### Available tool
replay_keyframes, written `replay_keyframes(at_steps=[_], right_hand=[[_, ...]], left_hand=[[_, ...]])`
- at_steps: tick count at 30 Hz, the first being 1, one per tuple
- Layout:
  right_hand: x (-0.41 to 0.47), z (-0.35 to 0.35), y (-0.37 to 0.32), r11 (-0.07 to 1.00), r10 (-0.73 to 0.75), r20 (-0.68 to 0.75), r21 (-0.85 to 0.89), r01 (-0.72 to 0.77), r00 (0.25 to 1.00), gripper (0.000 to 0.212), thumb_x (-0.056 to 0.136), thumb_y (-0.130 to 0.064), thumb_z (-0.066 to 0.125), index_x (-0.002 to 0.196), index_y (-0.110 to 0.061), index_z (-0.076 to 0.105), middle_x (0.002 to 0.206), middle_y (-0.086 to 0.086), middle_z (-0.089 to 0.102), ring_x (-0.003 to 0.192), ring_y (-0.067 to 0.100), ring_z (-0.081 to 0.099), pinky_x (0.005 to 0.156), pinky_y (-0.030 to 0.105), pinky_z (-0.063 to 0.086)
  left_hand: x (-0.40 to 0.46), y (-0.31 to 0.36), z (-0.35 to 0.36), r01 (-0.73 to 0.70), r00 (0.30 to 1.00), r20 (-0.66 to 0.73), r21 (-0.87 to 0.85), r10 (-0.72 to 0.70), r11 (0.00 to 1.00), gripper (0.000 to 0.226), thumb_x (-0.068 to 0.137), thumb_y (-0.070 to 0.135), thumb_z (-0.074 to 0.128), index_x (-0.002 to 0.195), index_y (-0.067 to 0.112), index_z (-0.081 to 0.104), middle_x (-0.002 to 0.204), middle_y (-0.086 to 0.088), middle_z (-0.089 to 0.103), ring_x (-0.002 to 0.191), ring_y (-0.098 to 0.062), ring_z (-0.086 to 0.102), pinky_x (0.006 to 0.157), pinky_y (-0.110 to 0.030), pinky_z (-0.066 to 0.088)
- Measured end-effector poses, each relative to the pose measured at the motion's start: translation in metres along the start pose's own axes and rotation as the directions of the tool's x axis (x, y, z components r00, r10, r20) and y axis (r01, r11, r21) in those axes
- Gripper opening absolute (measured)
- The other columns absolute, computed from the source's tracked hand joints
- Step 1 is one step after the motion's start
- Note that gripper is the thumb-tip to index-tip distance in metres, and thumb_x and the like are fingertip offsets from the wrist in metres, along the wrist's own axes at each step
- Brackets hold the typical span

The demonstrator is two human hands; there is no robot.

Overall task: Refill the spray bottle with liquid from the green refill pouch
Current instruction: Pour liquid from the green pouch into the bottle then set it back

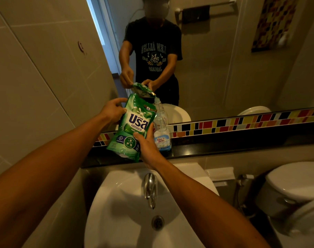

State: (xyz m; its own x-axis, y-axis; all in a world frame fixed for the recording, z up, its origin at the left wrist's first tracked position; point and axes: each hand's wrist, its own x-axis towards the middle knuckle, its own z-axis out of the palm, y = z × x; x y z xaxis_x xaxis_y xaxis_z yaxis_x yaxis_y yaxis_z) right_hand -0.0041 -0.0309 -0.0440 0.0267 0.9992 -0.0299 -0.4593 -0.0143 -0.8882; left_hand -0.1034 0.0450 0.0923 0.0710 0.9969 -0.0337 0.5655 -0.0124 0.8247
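A green refill pouch (134,126) is held up above the dark ledge (224,147), tilted with its top corner toward the mouth of a clear bottle (161,129). The bottle stands on the ledge just right of the pouch, with no spray head on it and a white-blue label. My left hand (113,110) grips the pouch's upper left edge. My right hand (147,149) holds its lower right side, close to the bottle. The bottle's mouth is partly hidden behind the pouch top.
A white sink (117,221) with a chrome tap (150,188) lies below the ledge. A toilet (293,187) stands at the right. A mirror (224,68) behind the ledge reflects the person, above a coloured tile strip (242,122).
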Motion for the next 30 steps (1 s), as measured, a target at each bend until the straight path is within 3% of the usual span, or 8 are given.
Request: replay_keyframes(at_steps=[4, 10, 15, 19, 24, 30], right_hand=[[0.000, 0.000, 0.000, 1.000, -0.005, -0.001, 0.013, 0.005, 1.000, 0.091, 0.095, -0.024, 0.063, 0.157, -0.056, 0.005, 0.145, 0.006, 0.058, 0.125, 0.029, 0.065, 0.102, 0.062, 0.053], [-0.001, 0.001, -0.003, 0.999, 0.000, -0.010, 0.037, 0.000, 1.000, 0.089, 0.103, -0.013, 0.058, 0.159, -0.052, 0.000, 0.145, 0.007, 0.058, 0.124, 0.029, 0.064, 0.102, 0.060, 0.053], [-0.002, 0.003, -0.005, 0.999, 0.006, -0.004, 0.039, -0.006, 1.000, 0.091, 0.102, -0.015, 0.059, 0.159, -0.052, -0.001, 0.146, 0.008, 0.058, 0.125, 0.030, 0.065, 0.102, 0.062, 0.053], [-0.003, 0.005, -0.006, 0.999, 0.007, -0.001, 0.048, -0.007, 1.000, 0.092, 0.102, -0.015, 0.058, 0.159, -0.054, -0.003, 0.147, 0.007, 0.057, 0.125, 0.030, 0.064, 0.103, 0.061, 0.053], [-0.003, 0.006, -0.007, 0.998, 0.004, 0.000, 0.063, -0.004, 1.000, 0.092, 0.102, -0.014, 0.058, 0.160, -0.052, -0.003, 0.147, 0.009, 0.056, 0.125, 0.030, 0.064, 0.102, 0.060, 0.053], [-0.002, 0.008, -0.008, 0.997, 0.021, 0.015, 0.079, -0.022, 1.000, 0.095, 0.099, -0.019, 0.061, 0.159, -0.053, -0.004, 0.148, 0.007, 0.056, 0.127, 0.031, 0.063, 0.103, 0.063, 0.052]], left_hand=[[0.000, 0.002, 0.000, -0.004, 1.000, 0.005, 0.009, 0.004, 1.000, 0.048, 0.097, 0.001, 0.053, 0.141, 0.022, 0.052, 0.120, -0.022, 0.063, 0.085, -0.023, 0.063, 0.068, -0.036, 0.054], [-0.001, 0.004, -0.002, -0.018, 1.000, 0.009, 0.039, 0.017, 0.999, 0.049, 0.098, 0.002, 0.052, 0.143, 0.021, 0.050, 0.115, -0.018, 0.062, 0.092, -0.025, 0.062, 0.069, -0.033, 0.054], [-0.003, 0.007, -0.002, -0.026, 1.000, -0.001, 0.042, 0.026, 0.999, 0.049, 0.098, 0.000, 0.052, 0.142, 0.020, 0.052, 0.115, -0.019, 0.063, 0.078, -0.018, 0.061, 0.063, -0.031, 0.053], [-0.003, 0.008, -0.004, -0.029, 1.000, -0.004, 0.050, 0.029, 0.998, 0.049, 0.097, 0.000, 0.053, 0.143, 0.020, 0.052, 0.122, -0.023, 0.063, 0.090, -0.025, 0.062, 0.070, -0.034, 0.054], [-0.004, 0.011, -0.006, -0.028, 1.000, 0.004, 0.049, 0.028, 0.998, 0.049, 0.097, 0.000, 0.052, 0.142, 0.020, 0.052, 0.114, -0.017, 0.061, 0.080, -0.018, 0.061, 0.070, -0.034, 0.054], [-0.005, 0.013, -0.007, -0.025, 1.000, 0.007, 0.052, 0.025, 0.998, 0.049, 0.097, 0.000, 0.052, 0.142, 0.021, 0.051, 0.124, -0.022, 0.062, 0.093, -0.028, 0.061, 0.089, -0.049, 0.054]])
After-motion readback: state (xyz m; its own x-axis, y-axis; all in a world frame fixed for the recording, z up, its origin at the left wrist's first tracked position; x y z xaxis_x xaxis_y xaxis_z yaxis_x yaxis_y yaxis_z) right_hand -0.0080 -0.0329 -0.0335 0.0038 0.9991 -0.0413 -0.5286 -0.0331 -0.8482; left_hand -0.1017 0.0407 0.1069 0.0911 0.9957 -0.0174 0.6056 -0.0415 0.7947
